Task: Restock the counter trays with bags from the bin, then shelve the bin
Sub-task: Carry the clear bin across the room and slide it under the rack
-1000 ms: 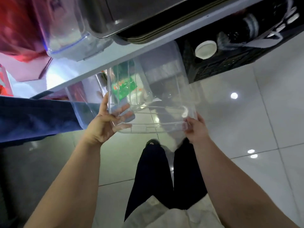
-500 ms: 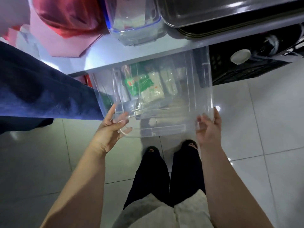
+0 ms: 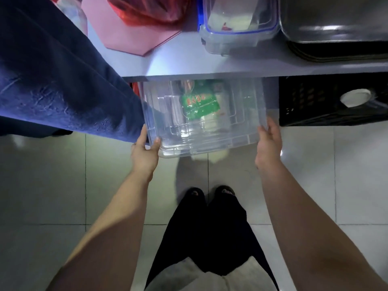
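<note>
A: Head view. We hold the clear rectangular plastic bin at its near corners, its far half already under the edge of the pale grey counter. Our left hand clasps the corner at 8 o'clock of the bin, thumb on the front rim and fingers around the side wall. Our right hand lies spread and flat against the corner at 4 o'clock, pressing rather than gripping.

B: So the step in hand, we judge, is shelving. What remains inside?

A: A green printed bag is visible through the plastic near the bin's 12 o'clock end; we cannot tell whether it lies in the bin or behind it.

B: What governs a clean slide?

A: We advise equal push from both hands, so that the bin stays square to the counter edge. At 9 o'clock a dark blue cloth hangs touching the bin's left wall and could drag. At 3 o'clock a black slotted crate stands just beside the bin, so the gap is narrow.

B: And above?

A: A clear blue-rimmed lidded box and a red plastic bag rest on the counter, apart from the bin's path.
</note>
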A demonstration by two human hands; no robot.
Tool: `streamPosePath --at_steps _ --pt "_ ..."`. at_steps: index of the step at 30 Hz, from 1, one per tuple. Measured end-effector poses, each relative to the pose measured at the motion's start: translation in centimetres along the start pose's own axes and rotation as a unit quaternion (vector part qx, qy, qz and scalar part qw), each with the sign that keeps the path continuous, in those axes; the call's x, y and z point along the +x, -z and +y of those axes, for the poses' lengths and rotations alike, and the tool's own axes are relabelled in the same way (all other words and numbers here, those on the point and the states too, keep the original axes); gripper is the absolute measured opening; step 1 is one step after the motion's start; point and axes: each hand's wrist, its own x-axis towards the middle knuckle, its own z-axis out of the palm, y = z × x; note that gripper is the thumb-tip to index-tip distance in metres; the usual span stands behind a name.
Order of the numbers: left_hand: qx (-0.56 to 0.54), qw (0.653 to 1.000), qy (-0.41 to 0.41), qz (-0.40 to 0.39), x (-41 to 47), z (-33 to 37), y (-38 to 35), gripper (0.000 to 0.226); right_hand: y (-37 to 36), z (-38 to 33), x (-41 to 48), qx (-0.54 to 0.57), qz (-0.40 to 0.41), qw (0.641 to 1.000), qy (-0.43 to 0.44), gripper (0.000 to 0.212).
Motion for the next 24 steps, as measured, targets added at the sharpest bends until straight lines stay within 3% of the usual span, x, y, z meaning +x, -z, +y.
streamPosePath --at_steps 3,6,10,17,24 --pt "-0.090 0.995 0.052 -0.010 -0.1 -0.5 -0.1 0.055 1.4 0.2 0.7 -0.042 -0.022 0.999 -0.017 0.040" --pt "-0.164 0.978 0.132 0.001 -0.3 -1.4 0.3 0.053 2.4 0.1 1.8 -0.016 -0.048 0.998 -0.047 0.043" --pt "-0.214 0.950 0.216 -0.066 -0.4 -1.8 0.2 0.011 2.9 0.0 2.9 0.049 -0.112 0.983 -0.136 0.018" --pt "-0.191 0.951 0.226 -0.085 -0.2 -1.7 -0.6 0.019 4.9 0.4 1.7 0.073 -0.118 0.972 -0.187 0.011" --pt "-0.161 0.952 0.246 -0.082 -0.5 -1.2 -1.9 0.032 5.9 0.2 0.6 0.006 -0.059 0.988 -0.145 0.013"
